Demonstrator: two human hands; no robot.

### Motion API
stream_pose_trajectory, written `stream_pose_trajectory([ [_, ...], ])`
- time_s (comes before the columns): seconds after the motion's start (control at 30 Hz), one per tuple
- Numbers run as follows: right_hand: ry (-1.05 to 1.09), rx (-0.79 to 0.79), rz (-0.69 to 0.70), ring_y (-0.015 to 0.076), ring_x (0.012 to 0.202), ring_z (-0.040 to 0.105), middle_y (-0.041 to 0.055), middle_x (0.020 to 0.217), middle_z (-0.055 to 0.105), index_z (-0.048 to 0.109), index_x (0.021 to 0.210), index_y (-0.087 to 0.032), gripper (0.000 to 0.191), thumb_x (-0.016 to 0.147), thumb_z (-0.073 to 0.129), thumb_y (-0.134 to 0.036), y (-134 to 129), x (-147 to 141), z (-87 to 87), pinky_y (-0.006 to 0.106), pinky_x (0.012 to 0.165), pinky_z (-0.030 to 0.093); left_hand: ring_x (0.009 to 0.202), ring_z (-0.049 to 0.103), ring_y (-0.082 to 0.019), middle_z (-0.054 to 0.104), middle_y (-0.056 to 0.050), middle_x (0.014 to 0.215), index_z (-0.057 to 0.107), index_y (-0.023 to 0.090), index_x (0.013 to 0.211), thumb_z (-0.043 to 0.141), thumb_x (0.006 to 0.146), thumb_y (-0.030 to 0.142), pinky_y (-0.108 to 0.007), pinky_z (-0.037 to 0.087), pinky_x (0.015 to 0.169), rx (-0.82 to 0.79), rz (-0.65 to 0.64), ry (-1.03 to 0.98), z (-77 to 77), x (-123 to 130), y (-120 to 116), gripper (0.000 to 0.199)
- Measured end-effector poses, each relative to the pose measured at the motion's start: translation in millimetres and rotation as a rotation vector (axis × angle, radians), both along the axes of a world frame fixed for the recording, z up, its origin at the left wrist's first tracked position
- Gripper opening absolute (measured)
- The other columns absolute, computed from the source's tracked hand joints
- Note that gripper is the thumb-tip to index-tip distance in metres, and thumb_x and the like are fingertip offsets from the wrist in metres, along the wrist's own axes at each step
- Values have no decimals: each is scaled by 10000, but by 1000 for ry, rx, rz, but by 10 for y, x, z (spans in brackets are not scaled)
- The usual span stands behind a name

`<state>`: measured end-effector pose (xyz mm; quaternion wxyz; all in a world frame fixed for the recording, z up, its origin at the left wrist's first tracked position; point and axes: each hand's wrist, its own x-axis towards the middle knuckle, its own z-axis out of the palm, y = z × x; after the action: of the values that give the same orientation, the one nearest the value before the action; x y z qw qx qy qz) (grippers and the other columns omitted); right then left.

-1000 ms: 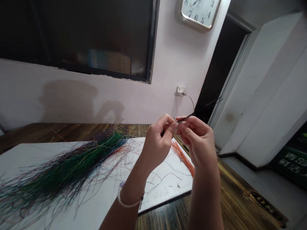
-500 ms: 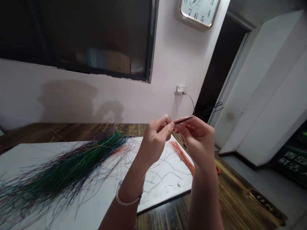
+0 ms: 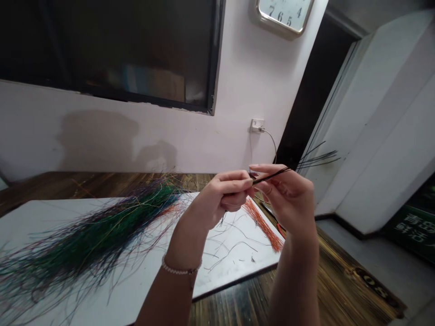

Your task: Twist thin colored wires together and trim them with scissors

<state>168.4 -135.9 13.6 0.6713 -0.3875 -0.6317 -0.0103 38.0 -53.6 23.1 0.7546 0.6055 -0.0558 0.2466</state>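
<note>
A thin bundle of black wires (image 3: 273, 174) is raised above the table between my two hands. My left hand (image 3: 212, 199), with a beaded bracelet on its wrist, pinches the bundle near one end; a few dark ends poke out below its fingers. My right hand (image 3: 292, 194) is closed around the same wires, its thumb and fingertips close to the left thumb. The wires' loose ends fan out past the right hand toward the doorway. Where exactly the right fingertips press is partly hidden.
On a white board (image 3: 136, 290) over the wooden table (image 3: 340, 276) lies a large tangled heap of green and multicoloured wires (image 3: 112, 231). An orange wire bundle (image 3: 263, 226) and loose dark strands lie to the right. A red-handled tool (image 3: 280, 230) is half hidden behind my right arm.
Both hands have shifted slightly right and the bundle reaches farther right. My left fingers have curled under the wires, and my right index finger has straightened toward the left hand.
</note>
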Motion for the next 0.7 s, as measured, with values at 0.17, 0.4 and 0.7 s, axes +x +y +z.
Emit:
stream_pose_trajectory([
  [0.17, -58, -80, 50, 75, 494, 499, -23, 646, 643, 743, 894, -250, 257, 786, 600, -66, -58, 21, 25, 212, 444, 407, 421, 172, -30, 303, 57, 506, 606, 113, 664, 594, 790, 178, -215, 88, 398, 113, 128, 43, 19, -39, -12, 142],
  [0.4, -28, -54, -118, 58, 488, 519, -62, 584, 609, 741, 825, -249, 323, 746, 578, 19, -163, -71, 57, 188, 467, 427, 466, 212, -49, 284, 62, 496, 601, 116, 634, 620, 816, 249, -231, 141, 432, 284, 263, -5, 38, -46, -62, 226],
  [0.7, -1, 68, -200, 60, 491, 526, -65, 600, 615, 725, 797, -233, 300, 741, 576, 22, -118, -94, 55, 188, 447, 423, 486, 271, -53, 337, 60, 524, 590, 119, 670, 605, 825, 223, -211, 212, 441, 370, 407, -96, 61, -1, -216, 188],
])
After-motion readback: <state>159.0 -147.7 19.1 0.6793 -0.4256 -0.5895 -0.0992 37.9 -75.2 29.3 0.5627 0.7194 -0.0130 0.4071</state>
